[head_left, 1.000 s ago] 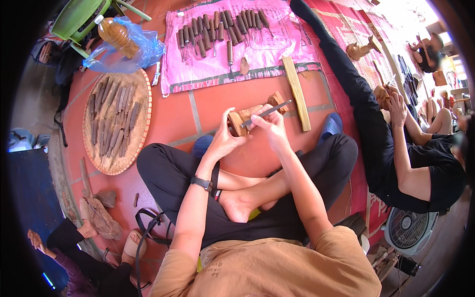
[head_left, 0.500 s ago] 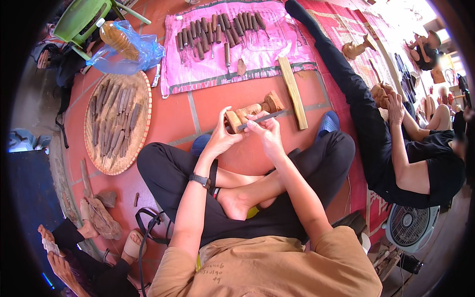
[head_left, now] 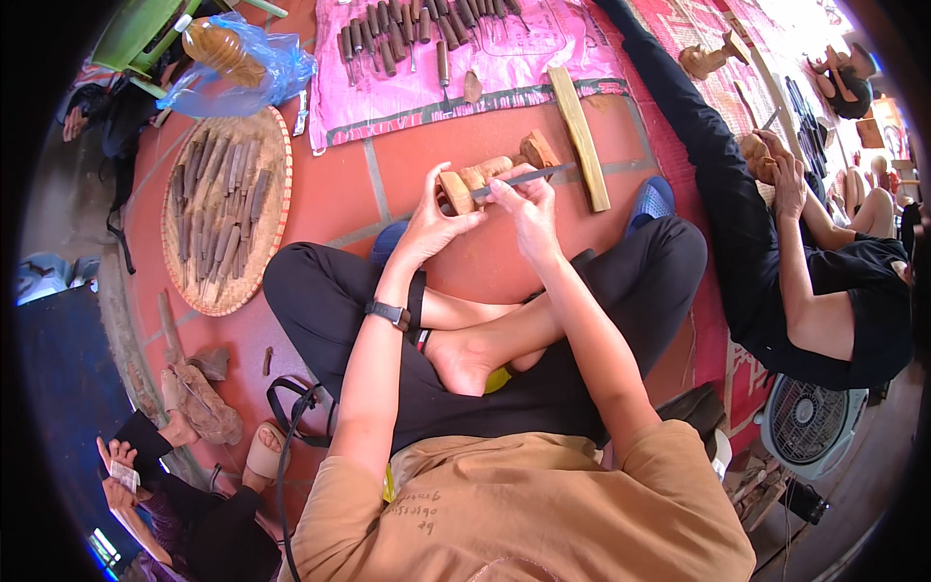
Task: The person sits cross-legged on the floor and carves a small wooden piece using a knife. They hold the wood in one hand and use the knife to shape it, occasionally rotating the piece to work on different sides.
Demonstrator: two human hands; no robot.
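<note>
A small carved wooden figure (head_left: pixel 489 171) lies tilted in front of me over the tiles, with a square base at its left end. My left hand (head_left: pixel 427 228) is closed around that base, thumb on the near side. In my right hand (head_left: pixel 529 210), a slim dark-grey flat file (head_left: pixel 545 174) is pinched between thumb and fingers. The file lies along the near side of the carving, its left end by the base and its other end pointing right. My fingers partly hide where the two meet.
A wooden strip (head_left: pixel 580 145) lies right of the carving. Beyond is a pink sheet (head_left: pixel 388 121) with several wood-handled chisels; a woven tray (head_left: pixel 278 218) at left holds more. A co-worker (head_left: pixel 815 281) carves at right, near a fan (head_left: pixel 807 422). A wooden mallet (head_left: pixel 202 403) lies lower left.
The view has shifted, so the surroundings sit higher in the picture. Both hands keep their hold, and the file has moved only slightly against the carving.
</note>
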